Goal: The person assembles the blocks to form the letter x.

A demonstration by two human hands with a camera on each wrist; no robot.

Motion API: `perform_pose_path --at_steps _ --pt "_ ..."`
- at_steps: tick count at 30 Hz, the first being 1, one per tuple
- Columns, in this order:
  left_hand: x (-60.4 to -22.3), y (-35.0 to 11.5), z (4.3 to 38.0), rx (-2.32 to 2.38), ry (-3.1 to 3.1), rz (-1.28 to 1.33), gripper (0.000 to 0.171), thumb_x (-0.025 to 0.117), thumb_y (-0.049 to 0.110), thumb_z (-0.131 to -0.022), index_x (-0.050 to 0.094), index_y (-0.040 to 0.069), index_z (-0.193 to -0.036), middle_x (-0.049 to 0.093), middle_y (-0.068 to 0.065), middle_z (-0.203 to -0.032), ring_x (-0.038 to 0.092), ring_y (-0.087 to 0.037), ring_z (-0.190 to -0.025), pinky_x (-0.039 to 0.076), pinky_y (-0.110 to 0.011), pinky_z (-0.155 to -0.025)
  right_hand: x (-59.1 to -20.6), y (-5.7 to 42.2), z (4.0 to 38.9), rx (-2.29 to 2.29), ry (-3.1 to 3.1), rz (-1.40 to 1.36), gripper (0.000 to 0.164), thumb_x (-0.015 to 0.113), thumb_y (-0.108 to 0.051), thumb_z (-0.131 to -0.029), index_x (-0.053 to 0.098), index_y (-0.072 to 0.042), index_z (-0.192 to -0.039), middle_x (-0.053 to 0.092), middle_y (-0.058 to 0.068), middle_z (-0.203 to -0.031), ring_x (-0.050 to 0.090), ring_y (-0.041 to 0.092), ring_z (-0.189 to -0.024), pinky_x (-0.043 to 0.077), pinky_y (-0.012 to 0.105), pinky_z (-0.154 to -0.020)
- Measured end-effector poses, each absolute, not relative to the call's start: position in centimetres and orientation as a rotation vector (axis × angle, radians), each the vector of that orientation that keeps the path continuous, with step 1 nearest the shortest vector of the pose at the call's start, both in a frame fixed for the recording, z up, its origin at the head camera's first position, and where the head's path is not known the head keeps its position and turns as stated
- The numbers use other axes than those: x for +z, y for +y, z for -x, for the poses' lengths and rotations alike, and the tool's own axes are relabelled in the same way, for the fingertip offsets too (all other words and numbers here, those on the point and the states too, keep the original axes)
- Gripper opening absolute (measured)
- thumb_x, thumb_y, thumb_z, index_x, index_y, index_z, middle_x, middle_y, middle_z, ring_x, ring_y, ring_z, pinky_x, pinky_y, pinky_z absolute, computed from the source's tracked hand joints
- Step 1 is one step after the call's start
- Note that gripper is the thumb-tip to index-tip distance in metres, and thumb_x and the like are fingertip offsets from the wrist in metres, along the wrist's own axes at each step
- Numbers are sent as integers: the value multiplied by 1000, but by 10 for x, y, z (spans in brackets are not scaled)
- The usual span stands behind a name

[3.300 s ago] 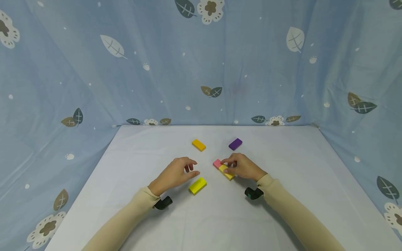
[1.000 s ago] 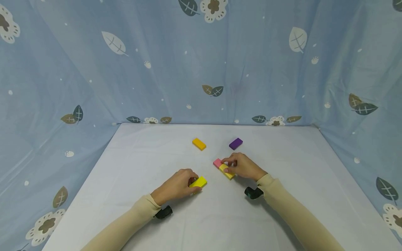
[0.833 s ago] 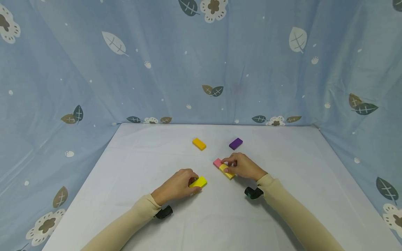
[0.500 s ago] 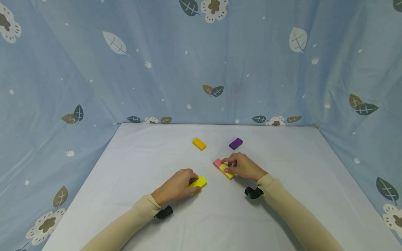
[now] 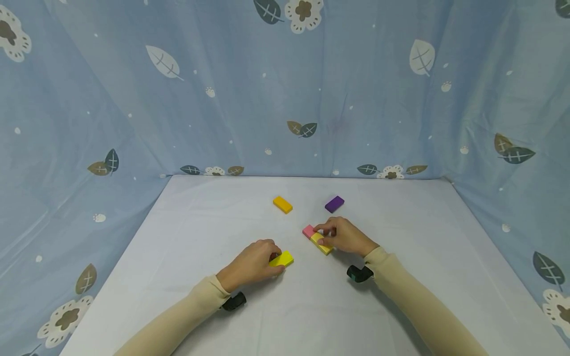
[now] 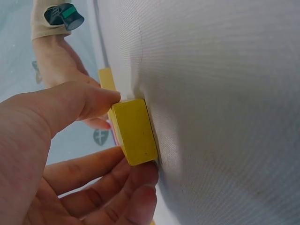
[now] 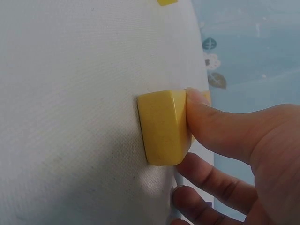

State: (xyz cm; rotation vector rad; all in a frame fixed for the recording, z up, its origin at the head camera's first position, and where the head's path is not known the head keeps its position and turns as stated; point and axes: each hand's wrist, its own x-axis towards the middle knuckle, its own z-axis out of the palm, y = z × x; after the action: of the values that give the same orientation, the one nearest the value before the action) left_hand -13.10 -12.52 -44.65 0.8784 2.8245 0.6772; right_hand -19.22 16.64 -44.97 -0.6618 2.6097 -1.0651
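Observation:
My left hand (image 5: 249, 266) pinches a bright yellow rectangular block (image 5: 282, 259) lying on the white cloth. In the left wrist view the thumb is on one side of the yellow block (image 6: 135, 132) and fingers are on the other. To the right, my right hand (image 5: 349, 236) holds a paler yellow block (image 5: 320, 244) between thumb and fingers; its near end (image 7: 161, 129) fills the middle of the right wrist view. Against the pale block's far end lies a pink block (image 5: 308, 231), partly covered by a fingertip in the head view.
Farther back on the white-covered table (image 5: 213, 207) lie an orange-yellow block (image 5: 282, 204) and a purple block (image 5: 334, 204), well apart. A blue patterned curtain (image 5: 249, 99) rises behind the table and along both sides. A small black camera sits at each wrist.
Since the oldest frame my left hand has come down towards me and taken hold of the bright yellow block. Over the last second nothing has visibly moved; the right hand keeps its place.

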Motion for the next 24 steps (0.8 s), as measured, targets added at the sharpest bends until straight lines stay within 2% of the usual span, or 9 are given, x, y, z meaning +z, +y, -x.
perform_pose_path --at_steps 9,24 --pt "-446 -125 130 638 2870 -886 21 79 24 -84 65 12 -74 44 5 -72 38 -6 -62 26 -19 -54 -450 167 191 -1076 2604 643 37 80 -13 -89 75 -6 -126 63 6 -87 48 18 -78 38 22 -60" --pt "-440 -124 134 615 2876 -822 18 80 27 -84 71 11 -83 51 4 -74 45 -7 -65 36 -20 -58 -449 167 192 -1079 2598 660 36 80 -12 -89 75 -7 -125 64 6 -86 49 17 -78 40 22 -61"
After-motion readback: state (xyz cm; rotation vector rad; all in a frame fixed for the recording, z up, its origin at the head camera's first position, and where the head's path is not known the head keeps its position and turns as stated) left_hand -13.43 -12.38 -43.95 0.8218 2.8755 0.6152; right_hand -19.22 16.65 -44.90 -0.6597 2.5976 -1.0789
